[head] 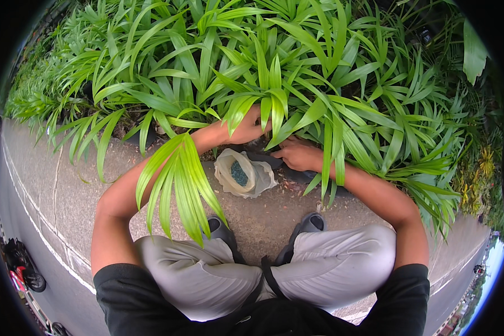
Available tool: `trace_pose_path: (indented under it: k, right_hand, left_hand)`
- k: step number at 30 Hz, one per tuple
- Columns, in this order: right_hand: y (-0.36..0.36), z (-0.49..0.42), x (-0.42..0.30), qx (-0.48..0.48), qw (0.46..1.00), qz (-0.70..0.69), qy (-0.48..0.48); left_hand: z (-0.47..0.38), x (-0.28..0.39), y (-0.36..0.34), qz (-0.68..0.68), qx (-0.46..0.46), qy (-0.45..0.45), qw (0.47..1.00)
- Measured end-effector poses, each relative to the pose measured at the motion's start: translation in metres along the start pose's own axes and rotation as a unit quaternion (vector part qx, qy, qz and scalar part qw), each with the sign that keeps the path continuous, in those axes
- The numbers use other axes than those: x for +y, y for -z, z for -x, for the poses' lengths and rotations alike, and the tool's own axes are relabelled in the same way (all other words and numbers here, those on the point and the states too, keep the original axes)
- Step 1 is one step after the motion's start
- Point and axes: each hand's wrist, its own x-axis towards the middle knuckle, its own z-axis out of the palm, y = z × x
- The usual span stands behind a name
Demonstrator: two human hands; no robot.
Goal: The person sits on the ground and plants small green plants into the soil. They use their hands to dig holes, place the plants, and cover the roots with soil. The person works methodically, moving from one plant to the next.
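My left hand (248, 126) reaches in among the leafy plants (273, 80), partly covered by long green leaves; its fingertips are hidden, so what it touches does not show. To its right, my right hand (296, 153) is low at the base of the plants, beside the rim of a dark plastic plant bag (298, 174), fingers bent. Whether it holds anything is unclear. Just below my hands an opened translucent plastic bag (254, 180) stands on the pavement, with blue-green granules (239, 174) inside it.
A broad fan-shaped leaf (178, 176) hangs over my left forearm. My feet in grey sandals (222, 235) are on the concrete pavement (260, 227), close to the bag. A road (33, 235) with a parked red motorcycle (23, 273) lies at the far left.
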Motion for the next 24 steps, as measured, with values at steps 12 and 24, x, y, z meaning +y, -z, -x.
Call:
trace_pose_path:
  k: [12,24]
  right_hand:
    - [0.009,0.001,-0.009,0.001,0.999,0.039,-0.03]
    - [0.009,0.019,-0.025,0.068,0.992,0.077,-0.071]
  left_hand:
    - [0.003,0.002,0.005,-0.015,0.007,-0.021,1.0]
    - [0.003,-0.007,0.003,-0.008,-0.022,-0.002,1.0]
